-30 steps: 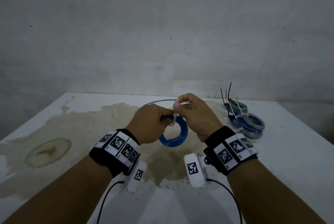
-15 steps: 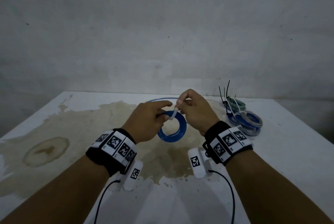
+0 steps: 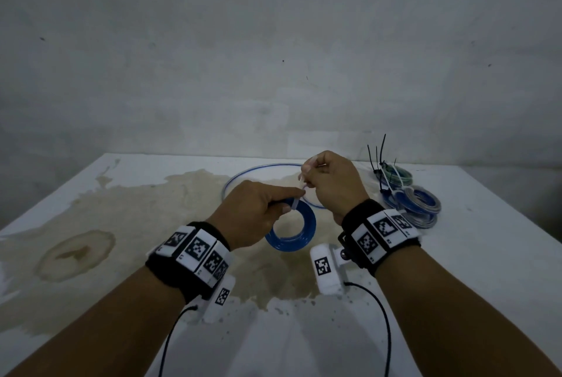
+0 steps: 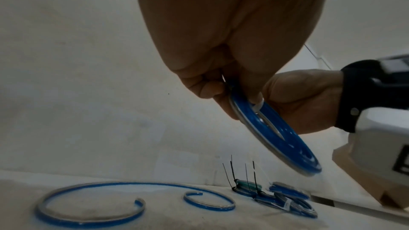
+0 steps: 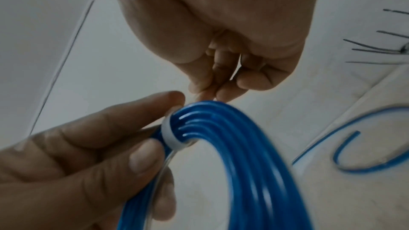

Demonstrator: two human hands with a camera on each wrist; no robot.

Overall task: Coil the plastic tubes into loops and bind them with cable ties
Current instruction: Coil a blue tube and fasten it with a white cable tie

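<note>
From the head view, my left hand (image 3: 252,212) grips the blue coil (image 3: 292,230) at its top, above the stained white table (image 3: 91,200). My right hand (image 3: 331,182) is just beside it and pinches the tail of the white cable tie (image 3: 299,194), which goes up from the coil. Far behind lies a loose blue tube (image 3: 261,168), partly hidden by my hands. At the far right is a pile of bound coils (image 3: 407,194) with black tie tails standing up.

The left wrist view shows the underside: my fingers (image 4: 210,88) are curled on the coil (image 4: 276,134), which hangs tilted over the table. The loose tube (image 4: 92,202) curls into two open rings at the left, the pile (image 4: 276,197) at the right.

Only the right wrist view shows the tie's band (image 5: 170,135) wrapped around all the turns of the coil (image 5: 243,155). My right fingertips (image 5: 230,90) are closed on the tail just above it.
</note>
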